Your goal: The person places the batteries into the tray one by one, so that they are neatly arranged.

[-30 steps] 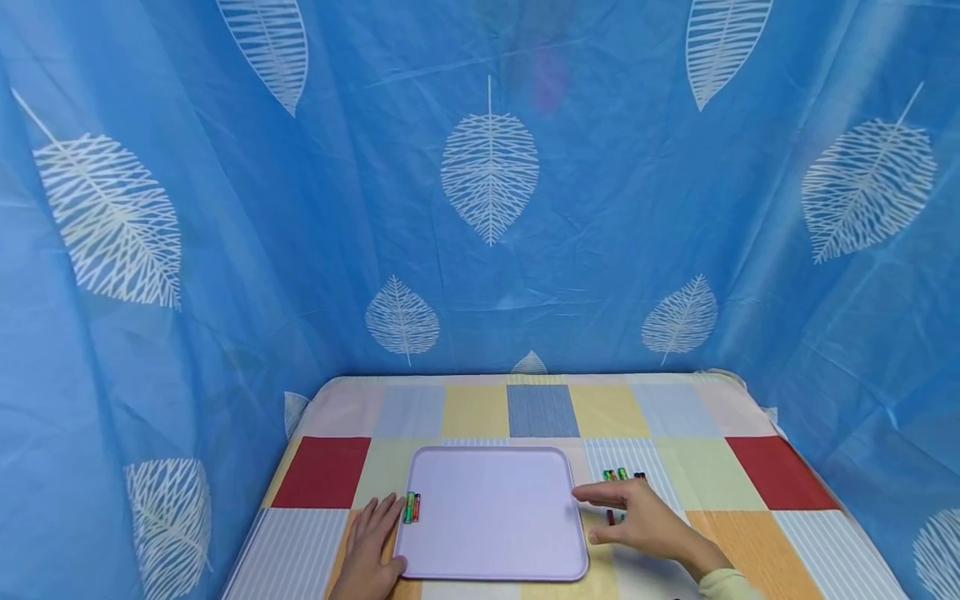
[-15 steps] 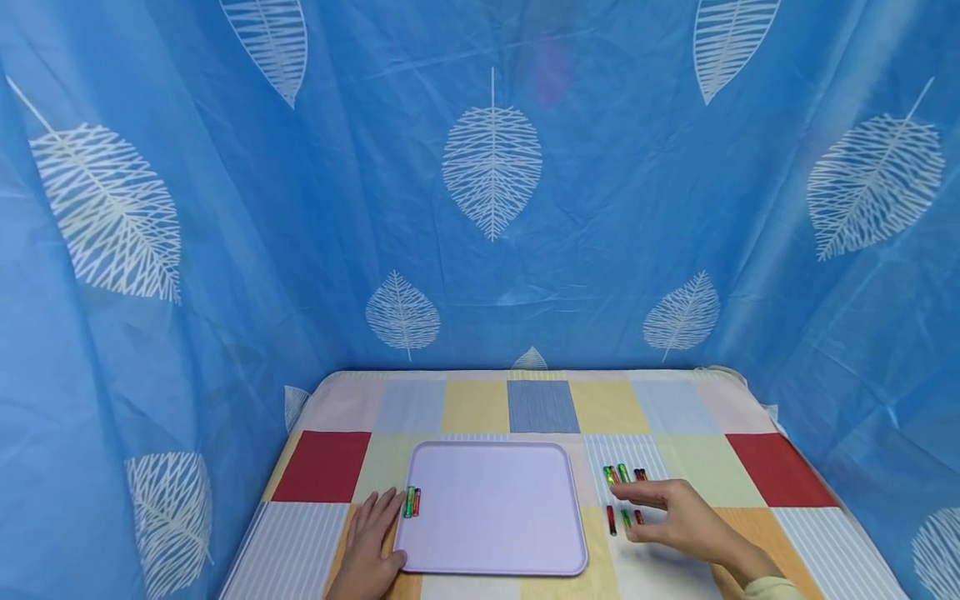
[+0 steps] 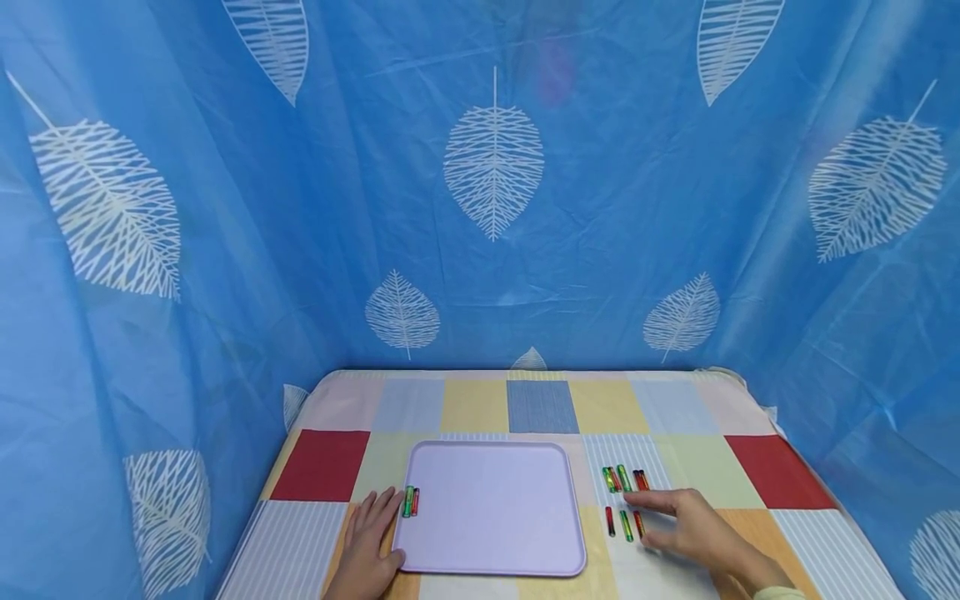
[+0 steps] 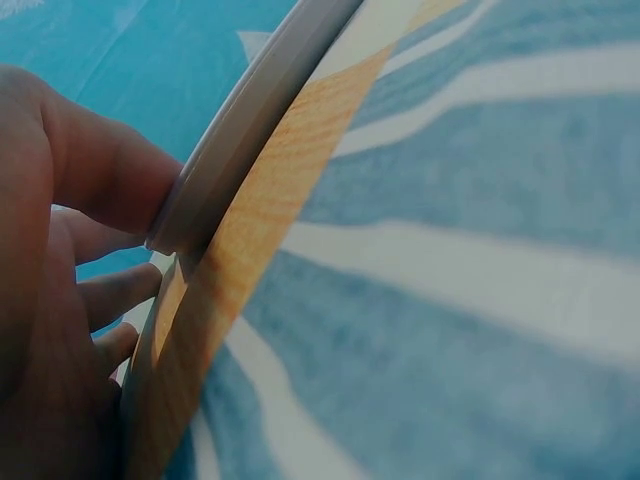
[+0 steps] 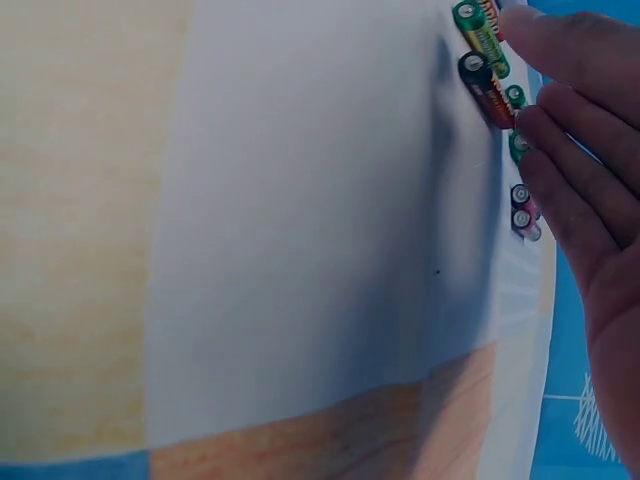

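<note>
1 green battery [image 3: 407,502] and 1 red battery [image 3: 416,502] lie side by side at the left rim of the lilac tray [image 3: 495,533]. The left hand [image 3: 367,542] grasps nothing: its fingers are extended beside that rim and its thumb touches the tray's edge. To the tray's right, on the patchwork tablecloth [image 3: 540,408], batteries lie in 2 rows: a front row [image 3: 626,526] of 3 and a back row [image 3: 624,478]. The right hand [image 3: 693,527] is unclenched, fingers extended just beside the front row's rightmost red battery [image 3: 639,524]; whether they touch it, I cannot tell. A blue leaf-patterned curtain [image 3: 322,208] surrounds the table.
</note>
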### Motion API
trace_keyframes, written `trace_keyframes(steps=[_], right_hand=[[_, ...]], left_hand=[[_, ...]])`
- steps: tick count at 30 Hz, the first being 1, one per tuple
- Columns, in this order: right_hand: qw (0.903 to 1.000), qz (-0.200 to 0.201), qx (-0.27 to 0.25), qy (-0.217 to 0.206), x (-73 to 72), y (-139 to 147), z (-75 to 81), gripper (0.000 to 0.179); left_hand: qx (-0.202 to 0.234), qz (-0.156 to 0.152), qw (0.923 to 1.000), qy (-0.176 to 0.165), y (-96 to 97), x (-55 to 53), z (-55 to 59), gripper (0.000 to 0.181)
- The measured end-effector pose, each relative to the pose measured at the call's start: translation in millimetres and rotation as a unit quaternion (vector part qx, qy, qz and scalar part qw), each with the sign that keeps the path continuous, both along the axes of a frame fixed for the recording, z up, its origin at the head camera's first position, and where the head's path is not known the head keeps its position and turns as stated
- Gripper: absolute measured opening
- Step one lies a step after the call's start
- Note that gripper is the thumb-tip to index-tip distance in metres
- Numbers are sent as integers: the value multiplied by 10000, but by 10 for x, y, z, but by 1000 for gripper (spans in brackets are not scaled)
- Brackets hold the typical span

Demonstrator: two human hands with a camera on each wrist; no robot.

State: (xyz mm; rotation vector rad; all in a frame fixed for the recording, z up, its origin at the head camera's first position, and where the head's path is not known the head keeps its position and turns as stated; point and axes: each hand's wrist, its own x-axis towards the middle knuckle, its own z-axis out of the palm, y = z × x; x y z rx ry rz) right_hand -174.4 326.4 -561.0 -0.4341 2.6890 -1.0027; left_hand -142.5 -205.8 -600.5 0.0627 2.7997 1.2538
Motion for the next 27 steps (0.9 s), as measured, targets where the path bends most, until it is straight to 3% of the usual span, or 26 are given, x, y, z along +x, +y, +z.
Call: trace_keyframes(steps=[6, 13, 24, 27], right_hand=[[9990, -315, 220, -220, 18, -30, -35, 55], [9988, -422, 132, -200, 54, -44, -76, 53], [9940, -1030, 154, -346, 70, -147, -97, 52], [9960, -866, 118, -158, 70, -154, -61, 51]], left_hand=[[122, -66, 9998, 138, -18, 16, -14, 88], [157, -95, 9997, 181, -30, 12, -20, 88], [199, -109, 9995, 217, -30, -1, -31, 89], [196, -100, 9995, 213, -29, 6, -38, 89]])
